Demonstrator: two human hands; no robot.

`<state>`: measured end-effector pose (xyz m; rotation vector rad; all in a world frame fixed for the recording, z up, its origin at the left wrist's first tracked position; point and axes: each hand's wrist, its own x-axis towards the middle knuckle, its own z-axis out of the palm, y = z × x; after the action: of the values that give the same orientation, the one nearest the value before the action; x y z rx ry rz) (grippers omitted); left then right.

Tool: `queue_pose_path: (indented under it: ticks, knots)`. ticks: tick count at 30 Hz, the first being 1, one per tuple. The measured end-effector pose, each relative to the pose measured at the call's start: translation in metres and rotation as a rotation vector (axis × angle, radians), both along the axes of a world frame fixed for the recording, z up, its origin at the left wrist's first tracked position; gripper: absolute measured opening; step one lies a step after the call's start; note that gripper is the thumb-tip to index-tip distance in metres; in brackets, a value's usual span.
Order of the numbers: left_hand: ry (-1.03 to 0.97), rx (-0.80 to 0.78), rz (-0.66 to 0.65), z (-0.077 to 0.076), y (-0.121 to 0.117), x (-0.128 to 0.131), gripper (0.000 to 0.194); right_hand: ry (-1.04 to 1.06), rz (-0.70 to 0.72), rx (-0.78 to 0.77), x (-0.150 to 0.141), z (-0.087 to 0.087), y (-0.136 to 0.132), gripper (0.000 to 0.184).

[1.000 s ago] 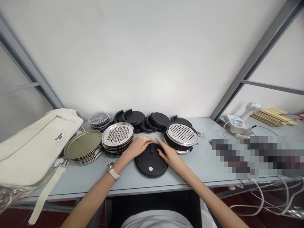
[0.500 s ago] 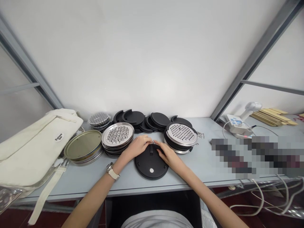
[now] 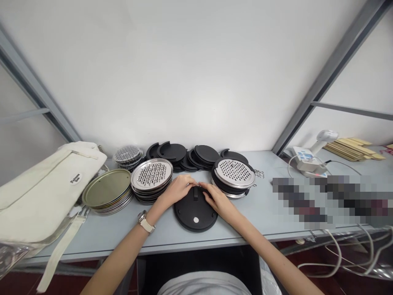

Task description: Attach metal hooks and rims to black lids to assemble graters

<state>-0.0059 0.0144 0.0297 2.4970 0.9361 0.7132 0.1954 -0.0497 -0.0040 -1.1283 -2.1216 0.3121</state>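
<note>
A round black disc [image 3: 196, 209] with a white dot and a short strap-like tab lies flat on the table in front of me. At its far edge, the fingertips of my left hand [image 3: 181, 186] pinch a small shiny metal clip [image 3: 197, 185]. My right hand [image 3: 215, 196] closes on the same clip from the other side, its thumb lying over the disc. Fingers partly cover the clip, so its exact shape is hidden. To the left is a stack of round metal graters [image 3: 152, 174]; to the right stand stacked graters with black discs [image 3: 235, 173], wire loops sticking out.
Black discs [image 3: 207, 153] are piled along the wall. On the left are olive round plates [image 3: 107, 187], small perforated discs [image 3: 127, 153] and a cream bag [image 3: 46, 184]. At right stand a white scanner on its base [image 3: 310, 159], wooden slats [image 3: 353, 150] and cables [image 3: 337, 254].
The view has shifted very slightly. Both hands stay at the disc's far edge, with hardly any visible movement of the fingers.
</note>
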Motion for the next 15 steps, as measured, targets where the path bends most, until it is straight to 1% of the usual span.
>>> queue_pose_path:
  ticks: [6, 12, 15]
  knots:
    - [-0.038, -0.015, -0.001, -0.001, 0.001, 0.0011, 0.024, 0.0, -0.002, -0.012, 0.0004, -0.0037, 0.0018, 0.037]
    - [-0.069, -0.025, 0.019, -0.0011, 0.0023, 0.0027, 0.023, -0.008, -0.01, -0.017, -0.0007, -0.0026, 0.0021, 0.039]
    - [-0.084, -0.028, 0.017, -0.0017, 0.003, 0.003, 0.022, -0.047, -0.013, -0.011, -0.0006, -0.002, 0.0021, 0.04]
